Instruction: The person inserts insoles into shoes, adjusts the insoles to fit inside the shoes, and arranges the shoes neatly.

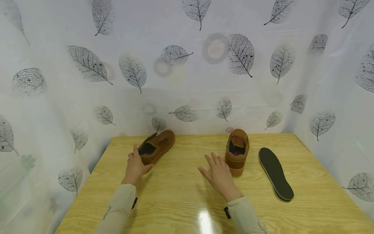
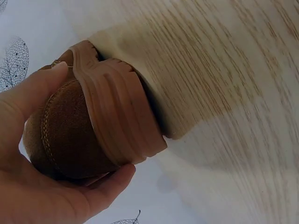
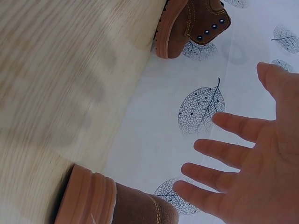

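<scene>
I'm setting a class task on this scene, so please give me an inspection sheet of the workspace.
Surface: yellow wood-grain tabletop, one bright reflection.
Job's things: brown, low, leather-look left-side shoe; matching brown right-side shoe; black, foot-shaped insole.
Clutter: nothing seen.
Hands: left hand grips the left-side shoe by its heel; right hand holds nothing, near the right-side shoe.
Cables: nothing seen.
Surroundings: white, leaf-printed sheeting.

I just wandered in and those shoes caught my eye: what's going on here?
A person's bare left hand grips a brown, leather-looking shoe by the heel, on the left of a yellowish wood-grain table. Their bare right hand holds nothing, its fingers spread beside a second brown, leather-looking shoe, which has its toe pointing away. To the right of that one lies a flat, black, foot-shaped insole.
</scene>
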Tool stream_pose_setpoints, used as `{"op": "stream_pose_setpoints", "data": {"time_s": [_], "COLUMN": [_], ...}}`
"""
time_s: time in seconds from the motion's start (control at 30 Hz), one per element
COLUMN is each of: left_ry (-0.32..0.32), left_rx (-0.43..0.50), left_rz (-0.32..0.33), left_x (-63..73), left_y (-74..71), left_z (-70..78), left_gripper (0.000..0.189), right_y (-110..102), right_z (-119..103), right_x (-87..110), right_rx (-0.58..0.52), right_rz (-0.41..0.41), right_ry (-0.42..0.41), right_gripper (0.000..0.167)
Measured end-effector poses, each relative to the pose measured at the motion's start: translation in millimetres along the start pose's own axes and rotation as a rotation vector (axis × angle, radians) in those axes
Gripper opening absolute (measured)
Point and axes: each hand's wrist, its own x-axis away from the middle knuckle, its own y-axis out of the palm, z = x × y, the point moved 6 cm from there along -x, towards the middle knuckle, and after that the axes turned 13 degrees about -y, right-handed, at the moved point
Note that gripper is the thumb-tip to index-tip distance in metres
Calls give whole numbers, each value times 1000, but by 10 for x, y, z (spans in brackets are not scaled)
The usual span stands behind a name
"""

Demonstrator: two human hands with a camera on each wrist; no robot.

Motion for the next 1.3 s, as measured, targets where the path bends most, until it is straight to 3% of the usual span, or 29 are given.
{"op": "stream_pose_setpoints", "data": {"time_s": [0.1, 0.4, 0.87, 1.3], "left_ry": [-1, 34, 18, 46], "left_rx": [-22, -82, -133, -147], "left_rz": [-10, 50, 125, 202], "left_x": [-10, 9, 56, 218], "left_y": [-1, -45, 108, 189], "left_z": [-12, 72, 139, 304], "left_gripper": [109, 88, 87, 84], "right_y": [-4, -19, -38, -9], "right_z": [-7, -31, -41, -30], "right_x": [2, -2, 12, 18], "right_rx": [0, -8, -12, -21], "right_rz": [-1, -2, -8, -18], "right_ry": [-2, -10, -9, -3], "right_gripper": [64, 62, 63, 64]}}
